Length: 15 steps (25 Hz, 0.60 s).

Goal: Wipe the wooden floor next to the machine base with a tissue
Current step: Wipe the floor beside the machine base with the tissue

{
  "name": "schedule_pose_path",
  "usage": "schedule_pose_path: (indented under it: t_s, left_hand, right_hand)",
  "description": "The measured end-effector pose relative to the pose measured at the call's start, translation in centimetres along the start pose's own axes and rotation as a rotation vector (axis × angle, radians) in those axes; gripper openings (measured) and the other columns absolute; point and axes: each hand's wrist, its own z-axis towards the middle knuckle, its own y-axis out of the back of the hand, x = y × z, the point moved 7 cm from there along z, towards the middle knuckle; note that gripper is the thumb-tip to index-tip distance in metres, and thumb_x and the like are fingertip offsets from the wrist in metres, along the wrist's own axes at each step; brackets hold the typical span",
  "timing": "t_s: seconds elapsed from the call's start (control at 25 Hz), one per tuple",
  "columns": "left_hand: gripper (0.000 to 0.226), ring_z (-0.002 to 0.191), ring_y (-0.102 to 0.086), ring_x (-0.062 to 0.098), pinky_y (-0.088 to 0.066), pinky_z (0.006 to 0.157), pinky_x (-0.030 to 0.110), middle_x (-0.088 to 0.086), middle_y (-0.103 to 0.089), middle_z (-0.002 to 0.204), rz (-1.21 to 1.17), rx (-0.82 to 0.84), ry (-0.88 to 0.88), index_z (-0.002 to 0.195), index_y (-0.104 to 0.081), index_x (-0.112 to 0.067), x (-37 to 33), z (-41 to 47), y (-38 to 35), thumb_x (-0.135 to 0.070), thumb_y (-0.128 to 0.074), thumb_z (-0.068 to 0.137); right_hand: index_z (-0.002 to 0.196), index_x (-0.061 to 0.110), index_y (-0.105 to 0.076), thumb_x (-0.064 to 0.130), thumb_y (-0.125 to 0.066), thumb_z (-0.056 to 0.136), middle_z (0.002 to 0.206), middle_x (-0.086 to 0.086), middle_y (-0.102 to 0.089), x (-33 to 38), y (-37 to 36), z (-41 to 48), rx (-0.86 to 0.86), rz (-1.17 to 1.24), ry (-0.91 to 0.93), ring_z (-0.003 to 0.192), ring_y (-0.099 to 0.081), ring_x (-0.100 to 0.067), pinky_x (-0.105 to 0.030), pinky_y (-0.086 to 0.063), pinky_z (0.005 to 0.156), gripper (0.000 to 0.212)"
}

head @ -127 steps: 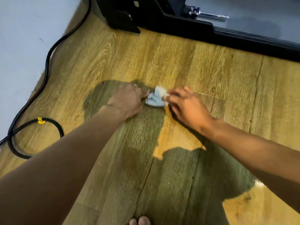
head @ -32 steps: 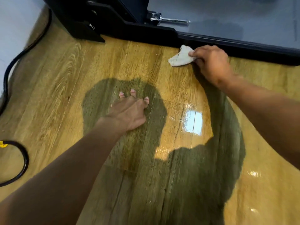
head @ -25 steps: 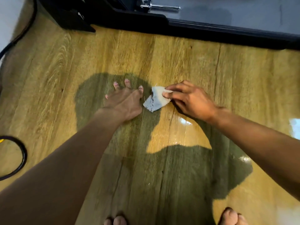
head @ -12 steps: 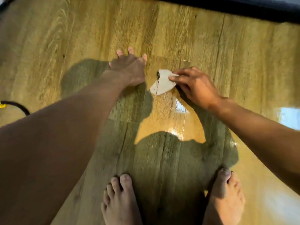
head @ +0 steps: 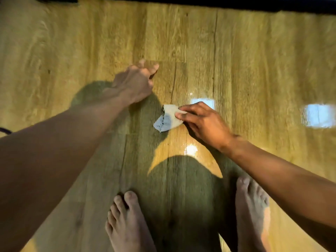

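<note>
right hand [head: 203, 122] is pinching a crumpled tissue [head: 168, 118] mid-frame on the glossy wooden floor [head: 254, 70], left hand [head: 135, 83] is hovering blurry with fingers loosely curled, loads of bare planks up to the black machine base [head: 218, 2] along the top edge

The wooden floor [head: 254, 60] is a warm honey-yellow with darker brown grain streaks running along the planks, plus a couple of pale blue-white glare patches on its glossy finish and a murky olive-green shadow across the middle. The tissue [head: 168, 118] is off-white, going bluish-grey where it sits in shade. Along the top edge, the machine base [head: 218, 2] is plain black.
</note>
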Motion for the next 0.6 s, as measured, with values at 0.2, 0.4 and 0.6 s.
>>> schedule_pose_path:
  t_s: [0.2, 0.4, 0.6]
  left_hand:
    - [0.063, 0.139, -0.016, 0.047, -0.036, 0.102, 0.052, 0.016, -0.004, 0.158, 0.120, 0.140, 0.056, 0.150, -0.001, -0.037, -1.3, 0.7, -1.3, -0.049, -0.033, 0.098]
    - [0.056, 0.137, -0.024, 0.047, -0.034, 0.104, 0.057, 0.019, -0.010, 0.157, 0.186, 0.111, 0.055, 0.151, -0.011, -0.032, -1.3, 1.4, -1.0, -0.032, -0.033, 0.099]
    - [0.056, 0.143, -0.007, 0.040, -0.027, 0.103, 0.068, 0.014, -0.001, 0.159, 0.122, -0.010, 0.101, 0.149, -0.016, -0.030, -1.2, 2.2, -0.9, -0.022, -0.034, 0.097]
  right_hand:
    - [0.115, 0.016, -0.069, 0.010, -0.073, 0.079, 0.115, -0.009, -0.066, 3.1, -1.1, -6.3, 0.202, 0.054, 0.339, 0.099, -0.061, -0.025, -0.038, -0.057, 0.073, 0.036]
    - [0.111, 0.007, -0.070, 0.000, -0.071, 0.078, 0.111, -0.017, -0.066, -2.8, 0.5, 3.6, -0.029, 0.012, -0.008, 0.090, -0.062, -0.035, -0.044, -0.056, 0.072, 0.033]
    - [0.112, 0.009, -0.070, -0.002, -0.075, 0.074, 0.116, -0.013, -0.066, -1.8, -0.3, 1.9, 0.150, 0.055, 0.365, 0.097, -0.063, -0.032, -0.043, -0.056, 0.074, 0.040]
